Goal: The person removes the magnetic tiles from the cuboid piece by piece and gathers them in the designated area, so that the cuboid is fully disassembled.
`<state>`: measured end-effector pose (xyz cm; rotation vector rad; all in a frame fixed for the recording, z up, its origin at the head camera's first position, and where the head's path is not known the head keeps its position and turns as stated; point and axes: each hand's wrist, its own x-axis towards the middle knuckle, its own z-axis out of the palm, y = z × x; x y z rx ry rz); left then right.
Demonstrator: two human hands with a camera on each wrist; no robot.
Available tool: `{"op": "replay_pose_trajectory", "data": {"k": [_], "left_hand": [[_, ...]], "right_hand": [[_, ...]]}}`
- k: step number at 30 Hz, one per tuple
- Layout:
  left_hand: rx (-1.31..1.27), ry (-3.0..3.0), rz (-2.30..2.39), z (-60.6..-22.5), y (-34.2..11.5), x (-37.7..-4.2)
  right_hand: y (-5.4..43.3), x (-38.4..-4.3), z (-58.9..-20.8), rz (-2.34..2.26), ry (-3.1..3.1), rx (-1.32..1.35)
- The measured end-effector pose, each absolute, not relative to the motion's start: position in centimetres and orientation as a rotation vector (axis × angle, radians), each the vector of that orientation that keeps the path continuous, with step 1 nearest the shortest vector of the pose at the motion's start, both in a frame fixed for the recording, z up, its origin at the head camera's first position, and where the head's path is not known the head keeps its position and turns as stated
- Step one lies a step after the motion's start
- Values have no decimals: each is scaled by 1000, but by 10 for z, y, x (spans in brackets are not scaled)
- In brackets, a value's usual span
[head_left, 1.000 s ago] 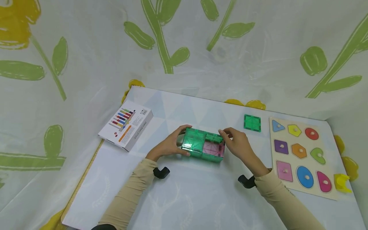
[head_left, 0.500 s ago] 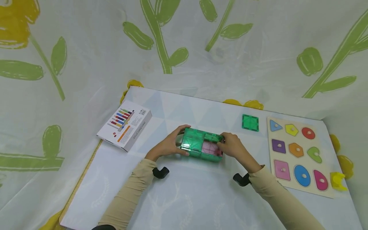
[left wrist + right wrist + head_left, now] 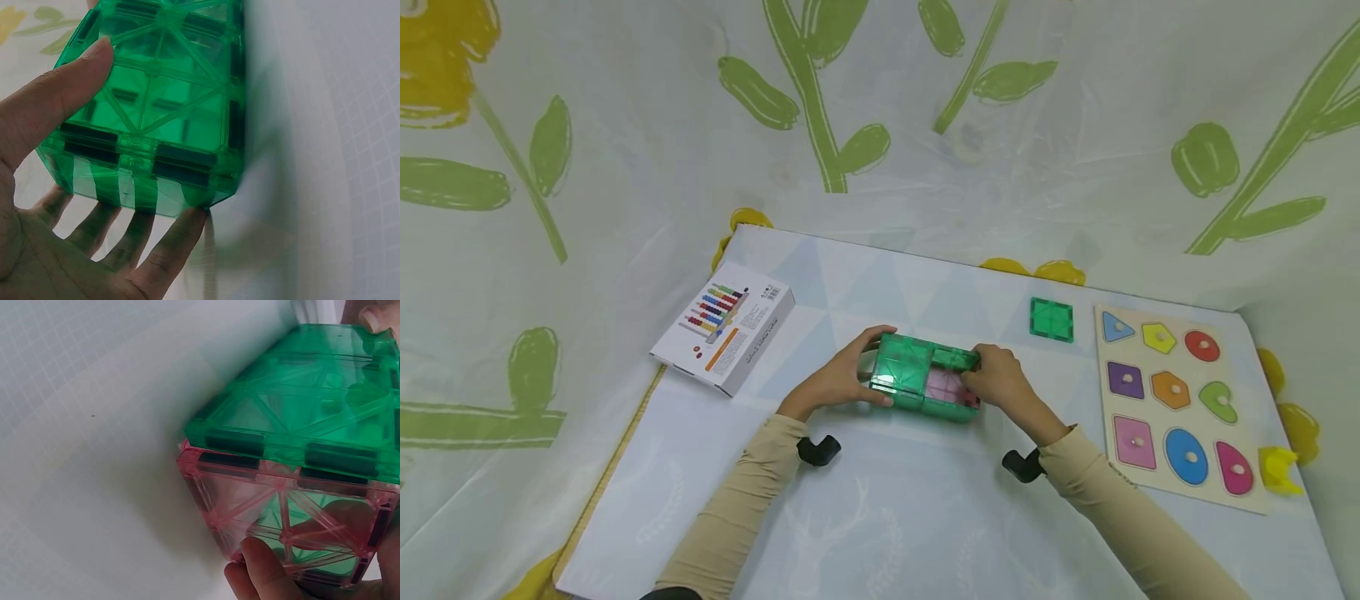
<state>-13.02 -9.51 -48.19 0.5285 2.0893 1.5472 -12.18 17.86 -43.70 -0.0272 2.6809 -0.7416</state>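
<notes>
We see the block [image 3: 904, 367], joined from see-through tiles, lying near the middle of the table [image 3: 887, 517], between the two hands. Green covers its top on the left half; towards the right there is a gap, with pink showing in it, and the right wrist view has a pink tile [image 3: 284, 506] at that end. Our left hand [image 3: 835, 379] grips the other end, thumb on one green face and fingers spread across the end, probably so the block cannot slide or come apart. Our right hand [image 3: 1006, 383] pinches the pink tile: fingertips outside, and a digit seen through it on the inner side, likely to steady it where it meets the green edge. That hand also hides part of this end from the head view. Farther out, a lone spare tile [image 3: 1051, 319], green, lies flat beyond the right hand. The shape board [image 3: 1197, 369] is to the right; our right sleeve [image 3: 1120, 500] passes in front of its near corner, and we cannot tell if they touch. A yellow piece [image 3: 1280, 471] sits just beside the board's right edge. The abacus box [image 3: 722, 325] lies at the table's left edge, well apart from the block and out of its way.
</notes>
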Motion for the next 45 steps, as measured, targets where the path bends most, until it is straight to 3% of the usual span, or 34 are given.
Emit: {"op": "replay_pose_trajectory", "data": {"k": [45], "left_hand": [[521, 2086, 1560, -482, -94, -130]], "right_hand": [[210, -120, -450, -835, 2627, -120]]}}
